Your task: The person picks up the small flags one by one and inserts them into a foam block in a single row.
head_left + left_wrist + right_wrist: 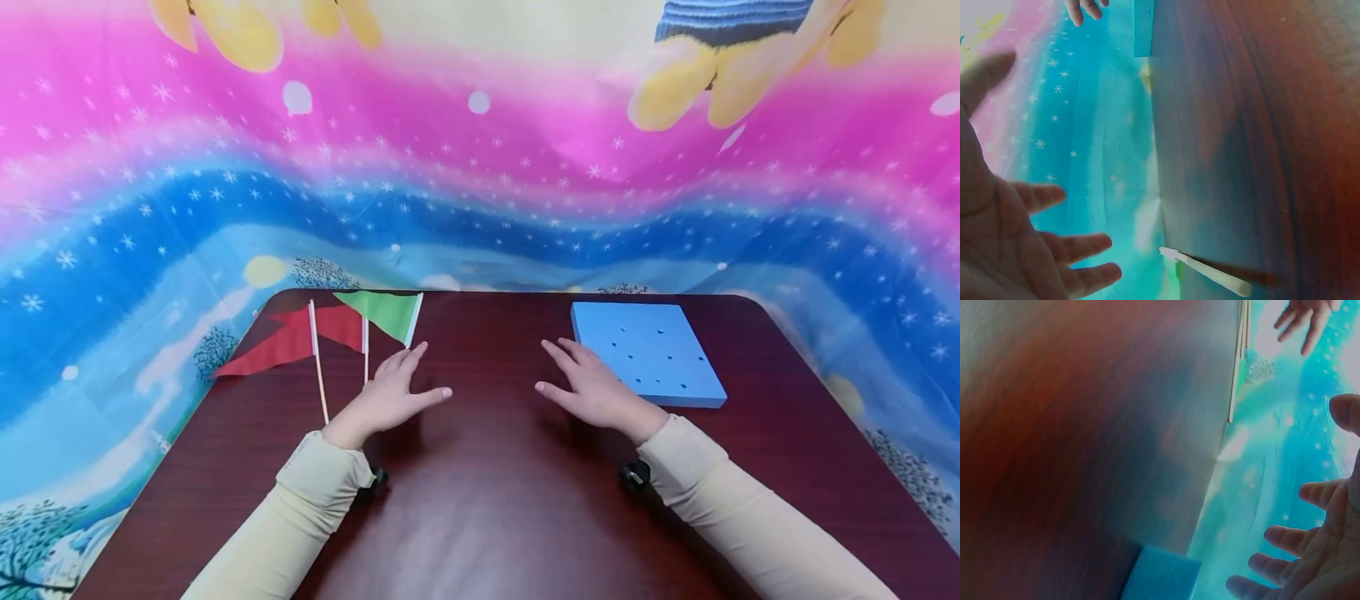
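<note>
My left hand (386,400) is held over the table with its fingers spread and nothing in it. Close by lie a red flag (277,343) on a wooden stick, a second red flag (341,325) and a green flag (384,312). The left hand hides part of their sticks. On the other side my right hand (600,390) is held out the same way, holding nothing. Just behind it lies a flat light-blue block (648,346) with several small holes in its top. The right hand covers the block's near left corner.
A dark reddish-brown table (480,517) carries everything. Behind it and along its sides hangs a printed cloth (480,183) in pink and blue with snowflakes. A dark band (635,475) shows at the right wrist.
</note>
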`<control>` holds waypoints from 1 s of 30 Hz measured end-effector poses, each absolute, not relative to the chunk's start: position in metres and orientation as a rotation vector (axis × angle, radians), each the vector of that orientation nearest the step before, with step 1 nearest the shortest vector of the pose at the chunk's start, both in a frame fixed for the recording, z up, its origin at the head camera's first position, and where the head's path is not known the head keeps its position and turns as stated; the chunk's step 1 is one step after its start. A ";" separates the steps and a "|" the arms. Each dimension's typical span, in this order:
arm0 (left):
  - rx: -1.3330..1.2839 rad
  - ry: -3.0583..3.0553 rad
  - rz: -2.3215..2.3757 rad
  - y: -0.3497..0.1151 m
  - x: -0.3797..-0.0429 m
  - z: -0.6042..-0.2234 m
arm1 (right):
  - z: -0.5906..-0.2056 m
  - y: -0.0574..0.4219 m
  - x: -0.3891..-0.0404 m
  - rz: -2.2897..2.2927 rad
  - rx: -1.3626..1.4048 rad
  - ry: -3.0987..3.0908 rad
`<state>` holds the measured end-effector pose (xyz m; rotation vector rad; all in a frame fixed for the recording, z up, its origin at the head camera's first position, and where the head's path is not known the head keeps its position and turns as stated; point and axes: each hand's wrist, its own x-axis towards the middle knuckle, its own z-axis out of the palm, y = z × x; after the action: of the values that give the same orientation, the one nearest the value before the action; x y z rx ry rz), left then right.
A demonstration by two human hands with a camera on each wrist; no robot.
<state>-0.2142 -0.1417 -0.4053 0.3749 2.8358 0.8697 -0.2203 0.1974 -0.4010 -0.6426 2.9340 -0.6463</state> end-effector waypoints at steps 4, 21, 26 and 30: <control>0.375 2.864 0.931 -0.147 -0.216 -0.407 | -0.396 0.207 -0.225 -0.725 -0.599 2.931; 0.245 2.748 1.276 -0.159 -0.222 -0.419 | -0.391 0.254 -0.235 -0.769 -0.496 2.953; 0.144 2.724 1.340 -0.163 -0.223 -0.420 | -0.383 0.267 -0.238 -0.792 -0.472 2.989; 0.060 2.631 1.430 -0.164 -0.224 -0.421 | -0.379 0.276 -0.240 -0.785 -0.423 2.995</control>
<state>-0.2240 -0.1644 -0.4205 0.0599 2.6310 1.4300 -0.2403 0.2763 -0.3786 -0.4232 2.9955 -0.7847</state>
